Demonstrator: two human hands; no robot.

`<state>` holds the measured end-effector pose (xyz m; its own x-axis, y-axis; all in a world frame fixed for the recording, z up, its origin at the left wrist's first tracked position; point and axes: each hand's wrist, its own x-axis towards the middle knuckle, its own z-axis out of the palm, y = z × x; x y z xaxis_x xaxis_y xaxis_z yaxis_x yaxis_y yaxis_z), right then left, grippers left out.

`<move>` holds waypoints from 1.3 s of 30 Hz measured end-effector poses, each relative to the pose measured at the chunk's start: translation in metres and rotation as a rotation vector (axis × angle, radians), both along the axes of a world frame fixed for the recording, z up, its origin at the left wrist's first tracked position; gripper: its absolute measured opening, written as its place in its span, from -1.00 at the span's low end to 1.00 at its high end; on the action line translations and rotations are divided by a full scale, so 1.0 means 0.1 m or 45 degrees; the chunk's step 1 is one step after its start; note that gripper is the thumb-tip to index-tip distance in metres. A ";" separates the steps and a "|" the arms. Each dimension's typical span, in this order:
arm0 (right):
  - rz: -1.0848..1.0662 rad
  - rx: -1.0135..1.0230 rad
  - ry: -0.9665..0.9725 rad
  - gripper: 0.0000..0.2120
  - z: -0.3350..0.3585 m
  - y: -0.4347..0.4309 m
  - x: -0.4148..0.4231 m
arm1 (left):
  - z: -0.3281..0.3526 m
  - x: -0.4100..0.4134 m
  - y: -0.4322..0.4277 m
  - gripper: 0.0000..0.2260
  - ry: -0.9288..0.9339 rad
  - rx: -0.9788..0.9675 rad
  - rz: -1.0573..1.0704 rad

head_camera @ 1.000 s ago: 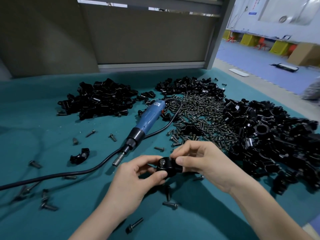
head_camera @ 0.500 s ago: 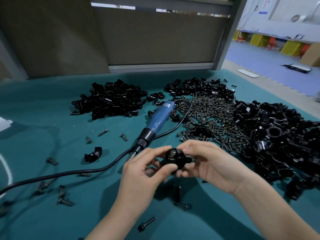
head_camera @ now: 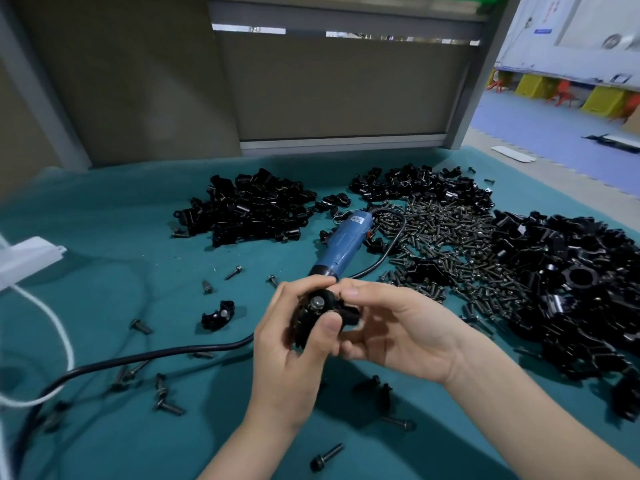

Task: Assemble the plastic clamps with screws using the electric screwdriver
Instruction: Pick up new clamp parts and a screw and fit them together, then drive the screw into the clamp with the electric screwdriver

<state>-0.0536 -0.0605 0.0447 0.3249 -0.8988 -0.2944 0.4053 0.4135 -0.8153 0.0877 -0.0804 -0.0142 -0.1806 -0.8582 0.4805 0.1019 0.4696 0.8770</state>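
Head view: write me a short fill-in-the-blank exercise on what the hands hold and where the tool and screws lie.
1. Counting the left hand and right hand, the black clamp is gripped by ____ hands.
2. The electric screwdriver lying on the table has a ____ body.
3. The screw pile lies on the electric screwdriver's ____ side.
Missing words: two; blue; right.
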 end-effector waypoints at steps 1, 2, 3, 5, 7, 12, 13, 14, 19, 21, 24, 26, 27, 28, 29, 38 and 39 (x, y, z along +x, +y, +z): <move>0.013 -0.005 -0.009 -0.86 0.00 -0.02 0.02 | 0.00 0.00 -0.01 -0.63 0.022 0.008 0.003; 0.014 -0.006 -0.010 -0.86 0.00 -0.03 0.04 | 0.00 0.01 -0.02 -0.64 0.034 0.013 0.013; 0.004 -0.003 -0.007 -0.85 -0.01 -0.05 0.05 | 0.01 0.01 -0.03 -0.65 0.044 0.018 0.028; -0.028 0.011 -0.010 -0.80 -0.03 -0.09 0.09 | 0.01 0.01 -0.07 -0.70 0.059 0.015 0.071; -0.074 0.044 -0.028 -0.74 -0.05 -0.13 0.14 | 0.00 0.02 -0.11 -0.82 0.060 -0.011 0.146; -0.124 0.088 -0.034 -0.78 -0.08 -0.19 0.26 | -0.03 0.06 -0.19 -0.91 0.124 0.064 0.200; -0.113 0.069 -0.012 -0.73 -0.10 -0.20 0.28 | -0.03 0.07 -0.20 -0.91 0.133 0.076 0.205; -0.102 0.051 0.034 -0.68 -0.10 -0.22 0.28 | -0.02 0.09 -0.21 -0.91 0.135 0.079 0.213; -0.600 -0.190 0.705 -0.66 -0.08 -0.52 -0.09 | -0.01 0.18 -0.28 -0.85 0.144 0.096 0.221; -0.693 -0.264 1.235 -0.60 -0.11 -0.73 -0.27 | -0.01 0.21 -0.32 -0.86 0.142 0.112 0.222; -0.482 -0.131 1.783 -0.23 -0.24 -1.04 -0.25 | 0.00 0.21 -0.37 -0.86 0.150 0.162 0.165; -0.463 -0.068 1.944 -0.05 -0.35 -1.21 -0.15 | -0.01 0.22 -0.39 -0.86 0.142 0.165 0.158; -0.525 -0.040 1.901 -0.04 -0.38 -1.26 -0.10 | -0.01 0.22 -0.40 -0.86 0.141 0.170 0.158; -0.610 -0.008 1.811 -0.07 -0.41 -1.30 -0.07 | -0.01 0.23 -0.41 -0.86 0.134 0.174 0.165; -0.703 0.030 1.711 -0.12 -0.43 -1.32 -0.04 | -0.02 0.24 -0.41 -0.85 0.125 0.175 0.176; -1.220 0.041 -0.278 -0.68 -0.18 -1.23 -0.16 | -0.05 0.38 -0.54 -0.87 0.164 0.344 0.407; -1.231 -0.015 -0.462 -0.67 -0.12 -1.22 -0.21 | -0.05 0.38 -0.55 -0.85 0.141 0.357 0.406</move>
<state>-0.0743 -0.1828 0.0323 -0.4706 -0.8254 -0.3120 0.7827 -0.2272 -0.5795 0.1261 -0.1354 -0.0188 0.1544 -0.9626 0.2228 0.0911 0.2384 0.9669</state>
